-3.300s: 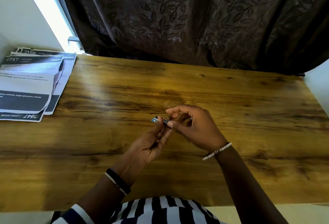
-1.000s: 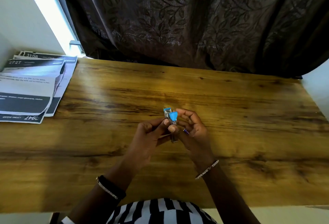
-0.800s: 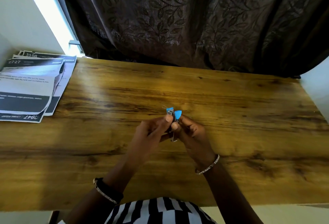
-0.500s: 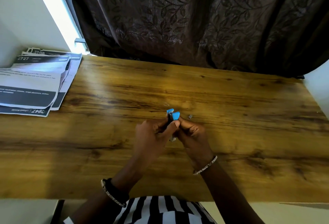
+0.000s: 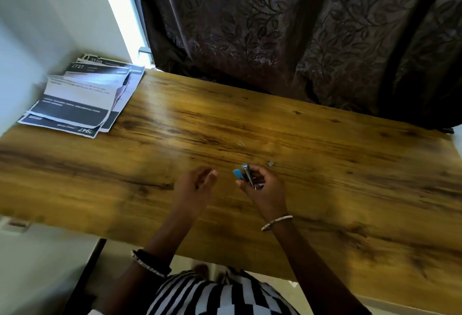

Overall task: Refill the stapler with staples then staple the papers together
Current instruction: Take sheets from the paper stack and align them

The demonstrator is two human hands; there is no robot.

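Note:
A small blue and metal stapler [image 5: 243, 174] is held upright in my right hand [image 5: 262, 188] above the middle of the wooden table [image 5: 325, 164]; its blue top stands apart from the metal part. My left hand [image 5: 193, 184] hovers a little to the left of it, holding nothing, fingers loosely curled and apart. A small block of staples [image 5: 270, 163] lies on the table just right of the stapler. A bent loose staple [image 5: 240, 143] lies further back. The stack of printed papers [image 5: 80, 99] rests at the table's far left corner.
A dark leaf-patterned curtain [image 5: 300, 34] hangs behind the table. A white wall [image 5: 37, 27] and a bright window strip [image 5: 120, 14] stand at the left. The table's near edge runs just in front of my striped shirt [image 5: 212, 294].
My left hand has let go of the stapler and moved away to the left. The stapler stays in my right hand. The view has shifted, showing more of the left side.

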